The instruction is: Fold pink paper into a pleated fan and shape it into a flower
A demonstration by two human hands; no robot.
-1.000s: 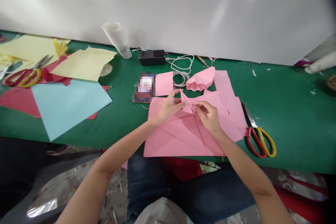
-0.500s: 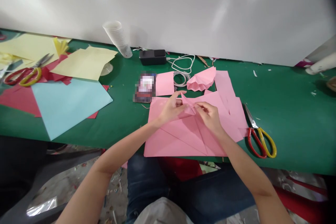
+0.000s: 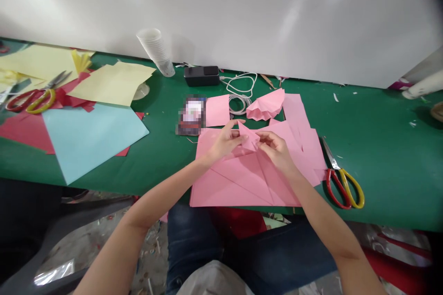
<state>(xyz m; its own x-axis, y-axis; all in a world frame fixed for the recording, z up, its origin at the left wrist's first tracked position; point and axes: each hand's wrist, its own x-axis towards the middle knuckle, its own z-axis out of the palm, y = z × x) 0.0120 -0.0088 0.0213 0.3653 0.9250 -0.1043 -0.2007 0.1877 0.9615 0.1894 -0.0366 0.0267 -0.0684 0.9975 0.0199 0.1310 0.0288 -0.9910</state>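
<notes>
A small folded piece of pink paper (image 3: 248, 138) is held between both hands, just above a stack of pink paper sheets (image 3: 228, 184). My left hand (image 3: 226, 140) pinches its left side between thumb and fingers. On its right edge, my right hand (image 3: 275, 147) is closed, with thumb and forefinger pressed together. A pleated pink paper fan (image 3: 266, 105) lies behind the hands, near a pink paper square (image 3: 217, 110). Scissors with one red and one yellow handle (image 3: 341, 177) rest to the right of the stack.
A blurred phone (image 3: 191, 115), a black box (image 3: 201, 76) with a white cable (image 3: 240, 92) and stacked plastic cups (image 3: 155, 50) stand behind. Light blue paper (image 3: 97, 136), yellow paper (image 3: 112, 84) and other scissors (image 3: 39, 97) lie at left. A white panel (image 3: 221, 14) rises behind the green table (image 3: 391, 156).
The folded pink paper has turned slightly and shows a broader flat face. My right fingers have shifted a little on its right edge; the left hand has hardly moved.
</notes>
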